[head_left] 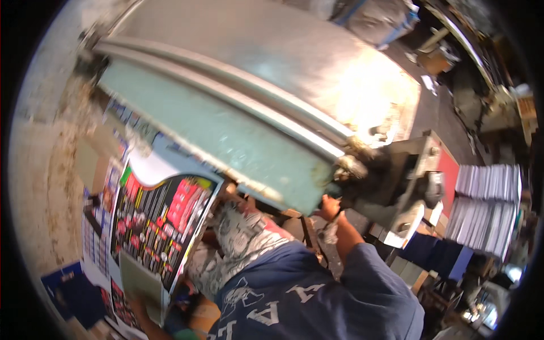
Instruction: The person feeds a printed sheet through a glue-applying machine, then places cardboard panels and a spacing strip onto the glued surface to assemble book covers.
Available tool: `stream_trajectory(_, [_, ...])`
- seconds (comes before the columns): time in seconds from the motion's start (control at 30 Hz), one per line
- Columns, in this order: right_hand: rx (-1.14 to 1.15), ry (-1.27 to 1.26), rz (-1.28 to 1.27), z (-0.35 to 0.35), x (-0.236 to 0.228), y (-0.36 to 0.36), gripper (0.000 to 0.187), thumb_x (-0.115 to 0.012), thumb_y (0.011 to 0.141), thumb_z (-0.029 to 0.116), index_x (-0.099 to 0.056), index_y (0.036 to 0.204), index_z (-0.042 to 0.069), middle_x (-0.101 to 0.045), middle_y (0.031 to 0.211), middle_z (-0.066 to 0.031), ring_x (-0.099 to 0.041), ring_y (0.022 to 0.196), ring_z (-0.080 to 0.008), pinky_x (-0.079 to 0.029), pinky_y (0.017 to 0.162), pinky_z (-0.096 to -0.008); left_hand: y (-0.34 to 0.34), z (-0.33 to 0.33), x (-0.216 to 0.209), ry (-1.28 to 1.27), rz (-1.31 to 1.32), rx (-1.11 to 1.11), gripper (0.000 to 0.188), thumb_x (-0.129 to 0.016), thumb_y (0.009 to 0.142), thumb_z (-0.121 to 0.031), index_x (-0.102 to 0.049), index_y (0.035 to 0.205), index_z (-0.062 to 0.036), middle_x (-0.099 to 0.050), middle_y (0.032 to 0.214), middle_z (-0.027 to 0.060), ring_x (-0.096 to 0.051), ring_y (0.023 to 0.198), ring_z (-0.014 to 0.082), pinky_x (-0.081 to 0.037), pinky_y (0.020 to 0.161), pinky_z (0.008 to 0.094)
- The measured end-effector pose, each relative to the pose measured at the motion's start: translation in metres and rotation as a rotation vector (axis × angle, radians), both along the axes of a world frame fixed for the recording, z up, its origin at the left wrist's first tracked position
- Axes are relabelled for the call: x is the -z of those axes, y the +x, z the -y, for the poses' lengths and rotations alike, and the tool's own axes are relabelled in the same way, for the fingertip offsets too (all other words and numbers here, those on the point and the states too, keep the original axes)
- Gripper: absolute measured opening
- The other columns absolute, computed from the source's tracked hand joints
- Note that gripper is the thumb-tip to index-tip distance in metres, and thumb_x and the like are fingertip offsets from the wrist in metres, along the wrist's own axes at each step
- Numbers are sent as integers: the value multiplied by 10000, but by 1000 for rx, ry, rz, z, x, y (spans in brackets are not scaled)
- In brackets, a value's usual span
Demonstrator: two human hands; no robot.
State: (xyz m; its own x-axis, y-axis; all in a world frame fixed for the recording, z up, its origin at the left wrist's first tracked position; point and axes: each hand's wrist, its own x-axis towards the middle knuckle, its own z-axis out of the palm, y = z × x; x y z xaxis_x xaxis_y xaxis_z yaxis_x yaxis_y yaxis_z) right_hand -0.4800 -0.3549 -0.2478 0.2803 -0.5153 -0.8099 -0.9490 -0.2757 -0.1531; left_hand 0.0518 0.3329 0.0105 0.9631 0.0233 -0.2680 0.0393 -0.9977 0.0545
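1. Step, my read: handling printed sheets at the machine (238, 141). The left hand (137, 310) has a pale card (140, 282) and the right hand (328, 207) is up at the machine's lower edge
2. Left hand sits at 8 o'clock in the view, low down. Its fingers pinch the card's bottom edge, and the card stands roughly upright, overlapping the poster (164, 224)
3. Right hand is just right of centre, at 4 o'clock from the green panel's middle and touching its lower corner beside the dark greasy mechanism (391, 181). Fingers look curled on the edge, but blur means I cannot tell whether they grip or just rest
4. Next move calls for: a steady hold on the card so it doesn't bend, and keeping the right-hand fingers clear of the mechanism at 3 o'clock of them, a likely pinch point
5. Card: plain, pale green-beige, rectangular, flat, no print visible on this face
6. Poster: glossy, black ground with red and pink blocks and a white margin, lying tilted at 9 o'clock of centre, with more printed sheets under it
7. Machine: long pale-green metal body, worn paint, a rail running along it, spanning 10 to 3 o'clock
8. White paper stacks (487, 207) at 3 o'clock, well apart from both hands
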Motion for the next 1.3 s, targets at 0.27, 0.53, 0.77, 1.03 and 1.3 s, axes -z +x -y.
stream_trajectory(0.27, [-228, -186, -13, 5, -40, 10, 638, -655, 884, 335, -498, 1470, 137, -421, 1564, -168, -359, 1463, -339, -339, 1154, -562, 11, 203, -8, -204, 161, 618, 610, -579, 1011, -197, -349, 1528, 31, -379, 1563, 258, -355, 1461, 395, -280, 1206, 439])
stream_trajectory(0.53, [-77, -458, 68, -11, 8, 12, 609, -573, 945, 218, -416, 1529, 143, -331, 1608, -167, -356, 1439, -353, -352, 1123, -533, -35, 348, -12, -302, 174, 887, 499, -555, 988, -104, -453, 1448, 63, -447, 1507, 245, -406, 1424, 396, -306, 1184, 459])
stream_trajectory(0.77, [-68, -459, 153, -19, 30, -1, 766, -616, 945, 267, -240, 1611, 239, -273, 1637, -157, -310, 1476, -350, -351, 1107, -606, -56, 361, -11, -187, 253, 938, 506, -611, 965, -305, -565, 1403, -55, -501, 1474, 229, -444, 1384, 421, -318, 1170, 513])
stream_trajectory(1.03, [-143, -373, 167, -5, -35, 5, 602, -613, 871, 272, -504, 1439, 104, -328, 1588, -246, -353, 1438, -428, -363, 1108, -587, -94, 382, -47, -280, 156, 906, 483, -627, 984, -344, -627, 1350, -28, -583, 1370, 265, -464, 1346, 434, -317, 1168, 508])
stream_trajectory(1.3, [-100, -330, 208, 16, -33, 0, 279, -572, 898, 213, -662, 1137, 100, -718, 1101, -144, -698, 1040, -335, -547, 891, -492, -83, 372, -40, -164, 207, 922, 508, -605, 988, -376, -617, 1364, -35, -559, 1385, 280, -478, 1335, 439, -317, 1168, 515])
